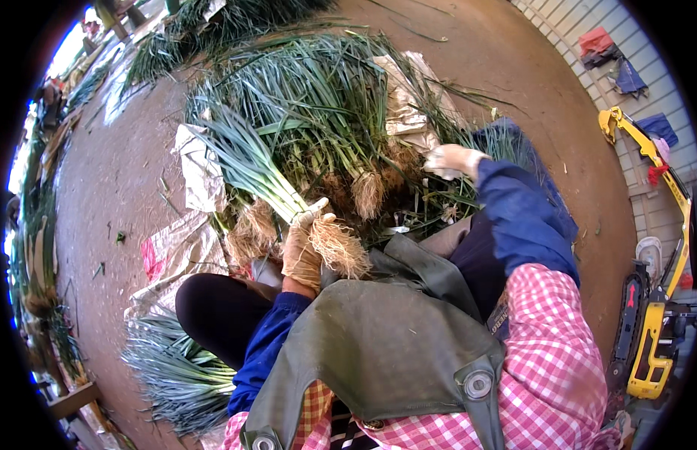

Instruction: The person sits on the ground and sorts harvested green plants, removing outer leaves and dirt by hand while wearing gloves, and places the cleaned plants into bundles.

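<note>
My left hand [302, 253], in a tan glove, is closed around the white stems of a small bunch of leeks [262, 176]. Its pale, tangled roots [339, 247] hang to the right of the hand, and the blue-green leaves point up and left. In front of me lies a big pile of leeks [303, 97], roots toward me. My right hand [453, 161], in a pale glove, is over the pile's right side, beside a crumpled beige sack [408, 112]. Its fingers look curled; anything in them is too small to make out.
Trimmed leeks [179, 371] lie by my left knee. Another leek heap [213, 34] is at the far left. A blue sack [524, 142] lies right of my right arm. A yellow toy-like excavator [648, 345] stands along the tiled wall at right. A green apron [386, 337] covers my lap.
</note>
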`<state>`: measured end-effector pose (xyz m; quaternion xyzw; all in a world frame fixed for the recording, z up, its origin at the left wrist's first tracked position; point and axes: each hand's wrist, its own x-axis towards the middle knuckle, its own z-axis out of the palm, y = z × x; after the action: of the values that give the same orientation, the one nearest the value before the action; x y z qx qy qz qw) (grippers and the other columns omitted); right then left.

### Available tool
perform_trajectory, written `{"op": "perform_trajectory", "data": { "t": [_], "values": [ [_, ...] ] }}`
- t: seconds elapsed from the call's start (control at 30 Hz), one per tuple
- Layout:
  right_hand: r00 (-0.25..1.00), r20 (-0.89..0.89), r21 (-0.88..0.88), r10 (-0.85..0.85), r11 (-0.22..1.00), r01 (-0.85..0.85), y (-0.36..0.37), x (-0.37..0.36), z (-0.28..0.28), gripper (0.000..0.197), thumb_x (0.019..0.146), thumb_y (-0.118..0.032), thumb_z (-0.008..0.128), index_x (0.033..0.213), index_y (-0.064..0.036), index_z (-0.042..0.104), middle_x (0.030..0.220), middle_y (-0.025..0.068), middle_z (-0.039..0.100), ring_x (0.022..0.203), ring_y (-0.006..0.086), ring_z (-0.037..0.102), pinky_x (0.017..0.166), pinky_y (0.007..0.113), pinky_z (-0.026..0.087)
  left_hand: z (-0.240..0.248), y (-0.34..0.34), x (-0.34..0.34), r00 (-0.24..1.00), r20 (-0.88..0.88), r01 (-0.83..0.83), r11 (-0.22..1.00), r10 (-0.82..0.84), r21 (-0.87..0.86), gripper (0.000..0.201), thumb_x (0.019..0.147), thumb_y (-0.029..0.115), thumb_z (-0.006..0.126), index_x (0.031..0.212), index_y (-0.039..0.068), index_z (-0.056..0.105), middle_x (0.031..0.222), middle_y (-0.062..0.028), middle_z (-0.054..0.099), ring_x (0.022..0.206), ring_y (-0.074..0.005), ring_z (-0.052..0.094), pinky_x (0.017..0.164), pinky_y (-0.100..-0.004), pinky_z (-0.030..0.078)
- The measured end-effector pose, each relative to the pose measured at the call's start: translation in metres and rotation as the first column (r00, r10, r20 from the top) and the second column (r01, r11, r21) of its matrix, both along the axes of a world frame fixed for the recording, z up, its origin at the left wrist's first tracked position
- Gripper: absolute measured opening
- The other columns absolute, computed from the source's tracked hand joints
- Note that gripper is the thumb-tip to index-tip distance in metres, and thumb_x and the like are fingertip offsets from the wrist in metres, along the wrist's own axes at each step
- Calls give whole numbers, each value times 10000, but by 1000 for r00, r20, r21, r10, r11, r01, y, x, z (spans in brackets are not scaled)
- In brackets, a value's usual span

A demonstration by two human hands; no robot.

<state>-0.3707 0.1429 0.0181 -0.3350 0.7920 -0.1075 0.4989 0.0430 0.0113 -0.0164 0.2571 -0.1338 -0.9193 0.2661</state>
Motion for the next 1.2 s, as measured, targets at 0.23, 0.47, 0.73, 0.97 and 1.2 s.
{"op": "perform_trajectory", "data": {
  "t": [0.23, 0.47, 0.73, 0.97, 1.2],
  "values": [
    [869, -495, -14, 24, 999, -36, -73, 152, -105, 843, 835, -475, 611, 1365, 65, 241, 1235, 288, 516, 1109, 348, 523, 990, 397, 378, 19, 9, -36, 994, 62, 89, 996, -89, 10, 346, 846, 142, 622, 1149, -25, 608, 976, -107, 658, 757, -194, 627, 658, -284, 536],
    [916, 70, -399, -396, 830, 389, -67, 140, -68, 417, 849, -286, 614, 1079, 46, 510, 971, 214, 626, 760, 261, 577, 726, 345, 501, 20, -1, -29, 952, 279, 153, 984, -124, -86, 334, 846, 138, 624, 1138, -23, 612, 964, -110, 661, 756, -197, 631, 657, -289, 539],
    [334, 830, -499, 447, 327, 802, -118, 156, 50, 208, 896, -134, 578, 1030, 22, 603, 930, 156, 653, 720, 193, 612, 713, 333, 556, 21, 6, -26, 911, 390, 204, 969, -135, -142, 320, 846, 134, 627, 1126, -21, 617, 951, -113, 664, 756, -201, 635, 657, -294, 542],
    [222, 950, -304, 221, 485, 820, -80, 148, 18, 233, 941, -138, 559, 1102, 27, 585, 1053, 159, 657, 912, 244, 665, 832, 356, 557, 24, 2, -22, 925, 370, 142, 983, -89, -118, 309, 846, 131, 629, 1115, -19, 621, 939, -116, 667, 756, -204, 639, 656, -299, 545],
    [897, 112, -371, -427, 820, 437, -58, 120, -87, 249, 942, -115, 556, 1150, 20, 575, 1089, 159, 643, 931, 233, 651, 848, 327, 549, 18, 2, -30, 944, 325, 80, 996, -64, -35, 297, 846, 128, 631, 1105, -17, 625, 927, -119, 670, 756, -207, 643, 656, -304, 547]
  ]
}}
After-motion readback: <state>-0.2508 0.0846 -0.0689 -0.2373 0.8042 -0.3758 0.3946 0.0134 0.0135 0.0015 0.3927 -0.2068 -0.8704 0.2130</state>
